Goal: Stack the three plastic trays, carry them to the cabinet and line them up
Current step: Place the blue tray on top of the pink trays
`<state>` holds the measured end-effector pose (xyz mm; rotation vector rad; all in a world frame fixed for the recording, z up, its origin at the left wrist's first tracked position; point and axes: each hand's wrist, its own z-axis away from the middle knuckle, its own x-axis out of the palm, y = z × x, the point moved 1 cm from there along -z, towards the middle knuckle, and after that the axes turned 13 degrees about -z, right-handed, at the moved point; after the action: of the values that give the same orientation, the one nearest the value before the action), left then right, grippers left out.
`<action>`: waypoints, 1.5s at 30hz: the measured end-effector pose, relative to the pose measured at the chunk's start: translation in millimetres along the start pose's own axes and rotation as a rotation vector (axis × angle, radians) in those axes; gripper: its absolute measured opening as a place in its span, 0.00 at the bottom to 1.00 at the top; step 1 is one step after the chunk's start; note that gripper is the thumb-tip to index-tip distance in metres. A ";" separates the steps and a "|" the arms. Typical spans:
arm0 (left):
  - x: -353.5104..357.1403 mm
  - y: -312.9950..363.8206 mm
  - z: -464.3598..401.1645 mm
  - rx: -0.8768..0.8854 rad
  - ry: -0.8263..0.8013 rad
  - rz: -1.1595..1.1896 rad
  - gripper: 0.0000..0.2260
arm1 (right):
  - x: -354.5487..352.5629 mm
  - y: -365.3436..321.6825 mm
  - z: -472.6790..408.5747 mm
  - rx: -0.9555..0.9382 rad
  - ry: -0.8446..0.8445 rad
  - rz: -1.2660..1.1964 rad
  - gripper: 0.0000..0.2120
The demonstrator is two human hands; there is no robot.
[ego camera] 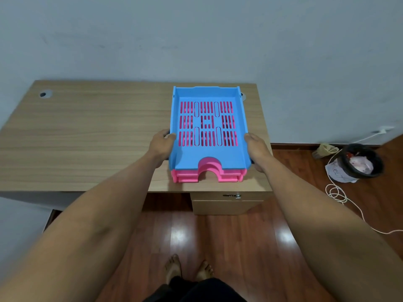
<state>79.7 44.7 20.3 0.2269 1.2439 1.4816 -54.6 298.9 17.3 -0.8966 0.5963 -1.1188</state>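
We see a light blue tray (209,153) on top, with rows of thin slots in its floor, and pink shows through them. At 6 o'clock from it, pink trays (185,176) peek out below. The desk (87,131) is pale brown with wood stripes. The floor (229,240) is shiny red-brown. At 3 o'clock, the bin (380,164) is black, beside a white cord (333,190)

Trays stacked at the desk's right end.
The blue slotted plastic tray (207,153) lay on the pink plastic trays (207,176), atop the wooden desk (87,136).
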 end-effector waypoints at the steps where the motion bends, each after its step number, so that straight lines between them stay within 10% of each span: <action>1: 0.5 0.1 -0.4 -0.009 -0.005 0.016 0.12 | -1.1 -0.4 -0.7 0.005 -0.006 -0.003 0.12; 15: 7.9 -4.8 -7.2 -0.106 0.043 0.123 0.15 | -5.5 0.7 -2.1 -0.031 -0.048 -0.040 0.16; 26: 23.0 -42.6 -20.8 -0.088 -0.399 0.570 0.29 | -16.2 22.4 -24.9 0.146 -0.239 -0.321 0.30; 45: 7.7 -40.5 -22.7 -0.062 -0.367 0.800 0.33 | -2.4 27.7 -31.2 0.076 -0.140 -0.523 0.29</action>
<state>85.2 30.7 -24.3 0.9964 0.8286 2.0229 -66.2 296.1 -22.7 -1.0877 0.2010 -1.5185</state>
